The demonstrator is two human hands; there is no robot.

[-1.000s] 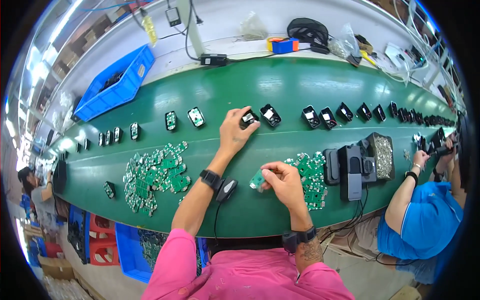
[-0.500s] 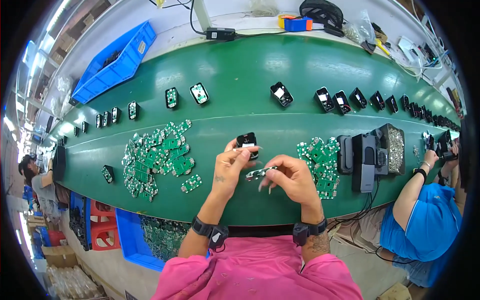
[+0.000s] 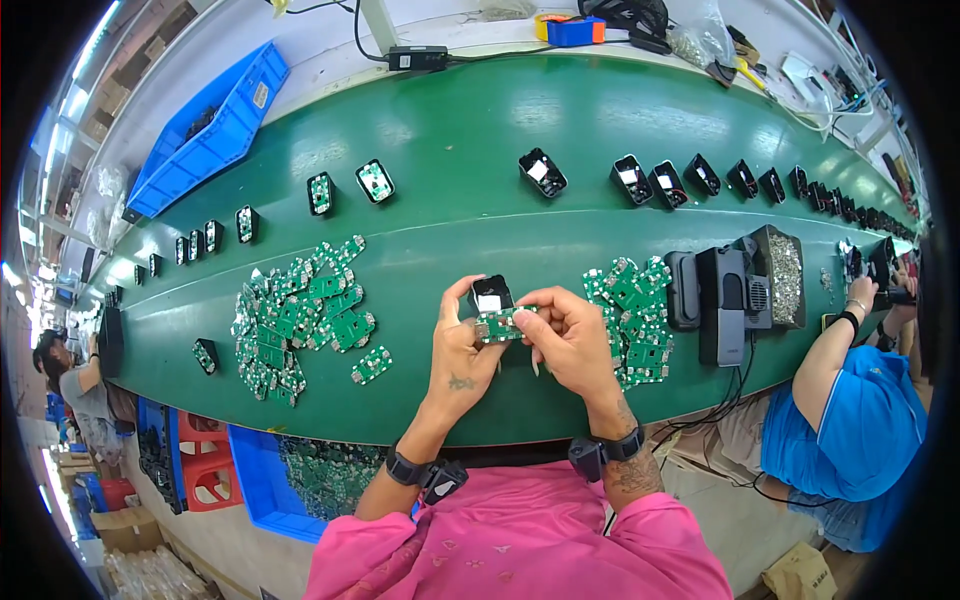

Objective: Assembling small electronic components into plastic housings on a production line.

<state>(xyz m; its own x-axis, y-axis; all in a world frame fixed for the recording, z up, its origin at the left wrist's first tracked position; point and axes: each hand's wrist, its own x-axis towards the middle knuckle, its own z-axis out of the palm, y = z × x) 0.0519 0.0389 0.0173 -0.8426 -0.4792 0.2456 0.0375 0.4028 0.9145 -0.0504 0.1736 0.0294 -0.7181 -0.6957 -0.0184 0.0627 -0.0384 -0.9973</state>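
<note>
Near the middle of the frame, the person's left hand (image 3: 460,352) held a small open black casing (image 3: 489,288), its fingers curled around the left side; a white piece showed inside the casing; the right hand (image 3: 575,342) pinched the right end of a green circuit board (image 3: 495,326) between thumb and fingers; the board lay crosswise in front of the casing's lower end, though one could not tell whether the two touched, nor whether the left thumb met the board.

Around them stretched the green surface (image 3: 450,110); a heap of green boards (image 3: 300,315) covered its left-centre part, with a lone board (image 3: 371,366) just beside the heap's lower right; a second heap (image 3: 640,320) lay right of the right hand, near a dark upright device (image 3: 724,310) and small metal parts (image 3: 784,280) in a black container.

A black case with a white piece (image 3: 543,172) stood above the hands, and a row of open cases (image 3: 632,180) ran off toward the right edge; at upper left, a case fitted with a board (image 3: 375,181) headed another row; a blue crate (image 3: 190,170) sat beyond it; at lower right sat a co-worker in a blue shirt (image 3: 865,430).
</note>
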